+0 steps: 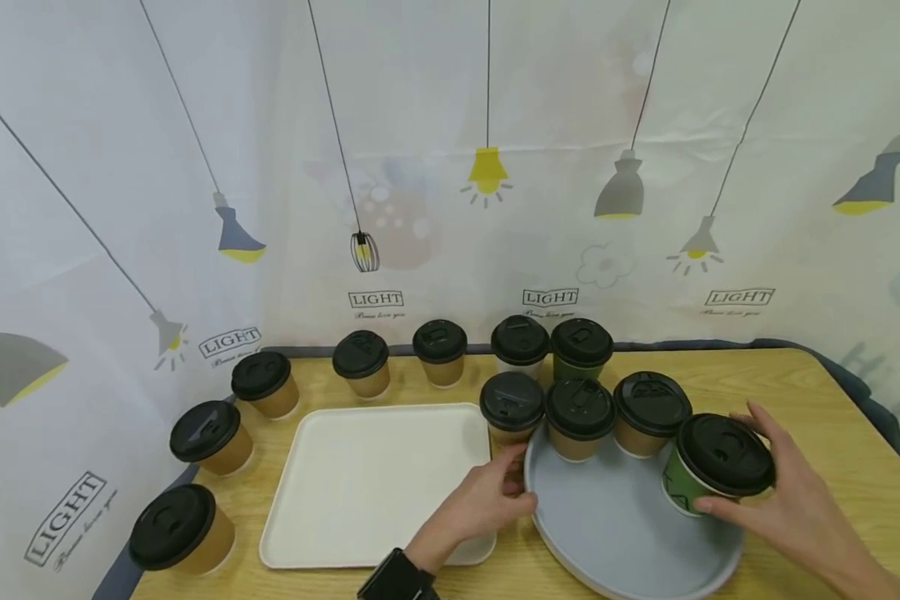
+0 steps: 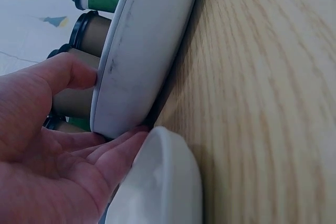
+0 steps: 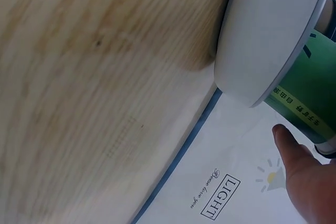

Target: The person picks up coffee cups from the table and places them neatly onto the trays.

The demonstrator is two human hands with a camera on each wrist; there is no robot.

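Observation:
A round grey tray [image 1: 615, 533] with a raised rim stands on the wooden table. My left hand [image 1: 487, 496] grips its left edge, the thumb against the rim and the other fingers lower down, as the left wrist view shows. At the tray's right side, my right hand [image 1: 802, 500] holds a green paper cup [image 1: 686, 479] with a black lid, thumb in front and fingers behind. The right wrist view shows one finger apart from the cup's green side [image 3: 307, 93]. Brown lidded cups [image 1: 573, 446] stand along the tray's far edge.
A white rectangular tray [image 1: 375, 492] lies left of the round one, close to my left hand. Several brown lidded cups [image 1: 225, 450] stand along the table's left and back edges. A white-sided cup [image 1: 521, 367] and another green cup [image 1: 579, 367] stand behind, before a printed curtain [image 1: 435, 275].

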